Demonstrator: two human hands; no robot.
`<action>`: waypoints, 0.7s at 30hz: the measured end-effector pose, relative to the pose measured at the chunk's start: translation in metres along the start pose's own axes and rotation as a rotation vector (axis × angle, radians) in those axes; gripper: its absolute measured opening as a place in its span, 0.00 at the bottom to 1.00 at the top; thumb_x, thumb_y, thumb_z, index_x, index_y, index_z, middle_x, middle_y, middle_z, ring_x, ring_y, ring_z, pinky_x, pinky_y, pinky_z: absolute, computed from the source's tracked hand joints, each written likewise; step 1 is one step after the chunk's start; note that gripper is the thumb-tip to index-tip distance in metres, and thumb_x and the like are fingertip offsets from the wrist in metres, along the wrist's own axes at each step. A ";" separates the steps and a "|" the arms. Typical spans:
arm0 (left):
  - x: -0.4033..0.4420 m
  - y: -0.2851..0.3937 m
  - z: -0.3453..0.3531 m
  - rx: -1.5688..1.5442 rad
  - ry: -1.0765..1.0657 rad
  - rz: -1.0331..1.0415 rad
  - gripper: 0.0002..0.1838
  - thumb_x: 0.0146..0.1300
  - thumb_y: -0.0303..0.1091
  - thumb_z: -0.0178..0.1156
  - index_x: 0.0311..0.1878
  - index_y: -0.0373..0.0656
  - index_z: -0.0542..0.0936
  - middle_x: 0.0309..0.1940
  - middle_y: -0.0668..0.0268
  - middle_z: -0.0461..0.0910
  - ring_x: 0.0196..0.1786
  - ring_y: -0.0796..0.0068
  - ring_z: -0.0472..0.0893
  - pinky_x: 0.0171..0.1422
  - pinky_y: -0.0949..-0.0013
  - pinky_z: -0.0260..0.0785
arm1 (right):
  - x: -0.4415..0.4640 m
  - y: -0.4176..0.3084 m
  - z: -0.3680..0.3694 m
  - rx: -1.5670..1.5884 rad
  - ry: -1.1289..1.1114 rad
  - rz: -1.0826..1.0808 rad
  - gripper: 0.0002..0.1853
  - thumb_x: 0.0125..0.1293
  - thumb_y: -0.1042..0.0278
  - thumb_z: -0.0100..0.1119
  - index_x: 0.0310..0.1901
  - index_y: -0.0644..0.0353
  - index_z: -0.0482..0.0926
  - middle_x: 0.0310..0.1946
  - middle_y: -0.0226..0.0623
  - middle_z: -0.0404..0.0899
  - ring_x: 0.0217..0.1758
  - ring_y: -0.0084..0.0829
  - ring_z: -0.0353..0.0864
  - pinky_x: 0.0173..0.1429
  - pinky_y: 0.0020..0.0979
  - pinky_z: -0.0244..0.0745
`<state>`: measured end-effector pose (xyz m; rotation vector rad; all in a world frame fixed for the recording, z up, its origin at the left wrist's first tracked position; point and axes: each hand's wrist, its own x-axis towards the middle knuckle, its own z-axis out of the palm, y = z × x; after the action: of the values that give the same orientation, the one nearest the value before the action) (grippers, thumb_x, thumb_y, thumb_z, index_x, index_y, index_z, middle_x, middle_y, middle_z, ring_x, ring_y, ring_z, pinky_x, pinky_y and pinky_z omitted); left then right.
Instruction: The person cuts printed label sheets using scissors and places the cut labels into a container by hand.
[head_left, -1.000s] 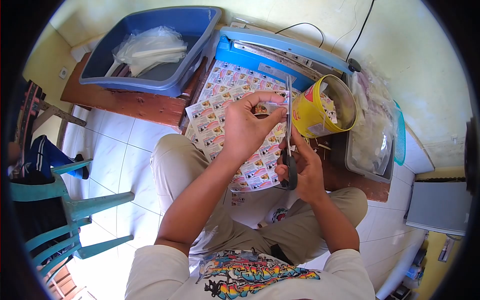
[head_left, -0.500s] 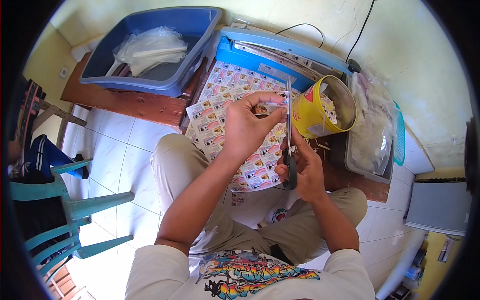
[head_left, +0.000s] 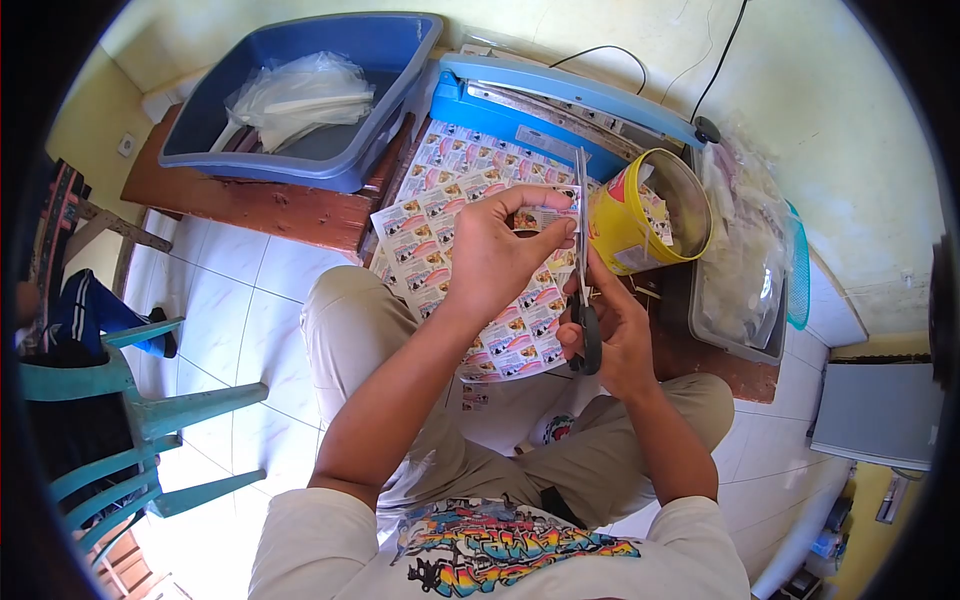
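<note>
A small printed label strip (head_left: 537,217) is pinched between the thumb and fingers of my left hand (head_left: 497,245). My right hand (head_left: 618,335) grips black-handled scissors (head_left: 583,250), their blades pointing away from me along the strip's right edge. Whether the blades are fully closed I cannot make out. Beneath my hands lie printed label sheets (head_left: 420,255), covered with repeated small pictures and text. Just right of the blades, a yellow tub (head_left: 618,225) leans with its mouth to the right, holding cut label pieces (head_left: 657,217).
Behind the sheets stands a blue sealer-like device with a long arm (head_left: 570,85). A blue basin (head_left: 400,130) with clear plastic bags (head_left: 305,95) is at the left. Plastic packets fill a grey tray (head_left: 740,345) at the right. A green chair (head_left: 100,400) stands lower left.
The scissors have shifted slightly to the right, and my right hand has moved a little with them. My left hand keeps its pinch on the label strip, almost unmoved.
</note>
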<state>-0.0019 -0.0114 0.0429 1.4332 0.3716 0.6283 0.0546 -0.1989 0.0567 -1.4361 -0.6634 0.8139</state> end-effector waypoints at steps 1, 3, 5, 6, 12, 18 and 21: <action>0.000 0.000 0.000 0.000 -0.001 0.000 0.12 0.65 0.20 0.72 0.51 0.30 0.86 0.45 0.58 0.88 0.43 0.75 0.90 0.49 0.73 0.87 | 0.000 0.000 0.000 0.000 0.001 0.000 0.54 0.58 0.80 0.79 0.84 0.61 0.57 0.58 0.38 0.73 0.46 0.20 0.80 0.51 0.24 0.80; 0.000 -0.001 0.000 0.008 -0.003 0.030 0.12 0.66 0.21 0.73 0.51 0.30 0.86 0.45 0.58 0.89 0.43 0.75 0.90 0.48 0.72 0.87 | -0.001 0.001 0.000 -0.002 0.002 -0.005 0.54 0.58 0.80 0.79 0.84 0.61 0.57 0.59 0.38 0.73 0.49 0.21 0.80 0.53 0.24 0.80; 0.000 -0.001 0.000 0.024 -0.001 0.022 0.12 0.65 0.21 0.73 0.51 0.30 0.86 0.45 0.58 0.89 0.43 0.75 0.90 0.49 0.72 0.87 | 0.000 0.001 0.001 -0.007 0.009 -0.005 0.54 0.57 0.80 0.80 0.84 0.61 0.57 0.59 0.38 0.73 0.50 0.21 0.79 0.54 0.24 0.80; 0.000 -0.001 0.000 0.040 0.001 0.014 0.12 0.65 0.21 0.73 0.51 0.30 0.86 0.44 0.58 0.89 0.43 0.75 0.90 0.49 0.73 0.87 | 0.000 0.001 0.001 -0.012 0.014 -0.006 0.54 0.57 0.80 0.80 0.84 0.62 0.57 0.59 0.38 0.73 0.52 0.22 0.79 0.55 0.24 0.80; 0.000 0.000 0.000 0.008 -0.001 0.005 0.12 0.65 0.21 0.73 0.51 0.30 0.86 0.44 0.59 0.89 0.43 0.75 0.90 0.49 0.73 0.87 | 0.000 -0.001 0.003 -0.020 0.010 -0.011 0.54 0.58 0.80 0.79 0.83 0.63 0.57 0.59 0.38 0.73 0.54 0.22 0.78 0.56 0.25 0.80; -0.001 0.002 0.000 -0.006 0.000 0.013 0.12 0.65 0.20 0.72 0.51 0.31 0.86 0.44 0.59 0.89 0.43 0.75 0.90 0.49 0.73 0.87 | 0.001 0.005 0.001 -0.056 0.013 -0.076 0.55 0.60 0.64 0.84 0.83 0.62 0.57 0.58 0.36 0.76 0.44 0.23 0.84 0.47 0.25 0.81; 0.000 0.001 0.000 -0.004 -0.004 0.024 0.12 0.65 0.20 0.72 0.51 0.31 0.86 0.44 0.59 0.89 0.43 0.75 0.90 0.49 0.73 0.87 | 0.001 0.006 0.001 -0.050 0.009 -0.064 0.55 0.60 0.65 0.83 0.83 0.62 0.57 0.58 0.36 0.76 0.44 0.24 0.84 0.48 0.25 0.82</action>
<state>-0.0025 -0.0117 0.0442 1.4363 0.3505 0.6451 0.0540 -0.1984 0.0512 -1.4557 -0.7241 0.7451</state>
